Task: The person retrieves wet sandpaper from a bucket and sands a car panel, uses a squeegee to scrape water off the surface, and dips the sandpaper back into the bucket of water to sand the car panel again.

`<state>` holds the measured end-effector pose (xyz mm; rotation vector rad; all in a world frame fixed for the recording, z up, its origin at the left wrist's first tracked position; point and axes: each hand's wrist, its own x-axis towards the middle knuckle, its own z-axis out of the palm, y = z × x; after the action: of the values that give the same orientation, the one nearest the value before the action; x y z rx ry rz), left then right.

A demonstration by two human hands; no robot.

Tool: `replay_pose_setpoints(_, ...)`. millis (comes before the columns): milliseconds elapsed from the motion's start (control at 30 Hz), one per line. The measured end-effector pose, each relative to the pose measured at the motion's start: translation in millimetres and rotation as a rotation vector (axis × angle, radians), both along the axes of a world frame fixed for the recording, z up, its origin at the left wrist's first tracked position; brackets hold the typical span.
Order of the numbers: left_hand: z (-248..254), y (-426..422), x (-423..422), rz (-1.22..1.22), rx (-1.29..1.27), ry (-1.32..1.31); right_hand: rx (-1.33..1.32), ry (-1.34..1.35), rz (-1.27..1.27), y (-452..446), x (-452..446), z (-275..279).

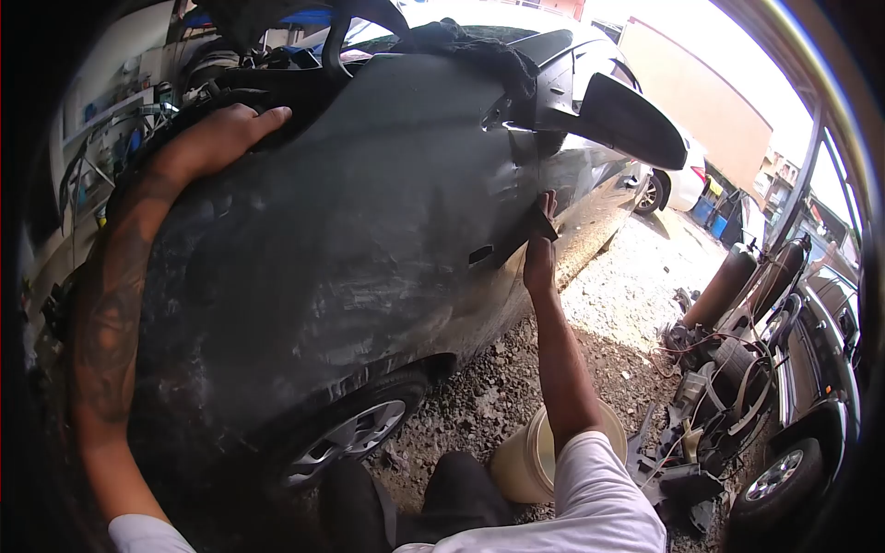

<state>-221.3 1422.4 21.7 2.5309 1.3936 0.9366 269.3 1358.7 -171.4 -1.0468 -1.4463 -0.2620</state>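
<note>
My left hand (241, 127) rests over the top edge of a dark grey car fender (369, 184), beside the open engine bay. Its thumb is stretched out, and the other fingers are largely hidden. Further along the car, my right hand (542, 253) presses against the side near the seam between fender and front door (585, 175). A dark flat piece (536, 227), which looks like sandpaper, lies between its palm and the panel; the fingertips show beyond it. Dull, whitish smears cover the fender. A black cloth (475, 55) lies on top near the windscreen, close to the side mirror (631, 120).
The front wheel (355, 433) is below the fender. A pale bucket (521, 461) stands on gravel by my right arm. Gas cylinders (724, 286), scrap parts (701, 415) and a dark vehicle part with a wheel (784, 470) are at right. A white car (680, 184) stands behind.
</note>
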Motion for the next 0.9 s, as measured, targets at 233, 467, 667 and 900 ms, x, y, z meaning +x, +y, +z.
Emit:
replay_pose_setpoints(233, 2.9, 0.1, 1.2, -0.084, -0.197, -0.022, -0.068, 0.518, 0.383, 22.7, 59.0, -4.0)
replay_pose_setpoints(467, 7.4, -8.9, 2.6, -0.082, -0.247, 0.0, -0.285, 0.817, 0.392, 40.5, 81.7, -1.5)
replay_pose_setpoints(667, 1.9, 2.3, -1.1, -0.091, -0.097, 0.032, -0.115, 0.098, -0.003, -14.6, -19.3, -30.1)
replay_pose_setpoints(900, 2.2, 5.0, 0.5, -0.105, -0.173, 0.004, -0.169, 0.112, -0.049, -15.7, -2.1, -48.3)
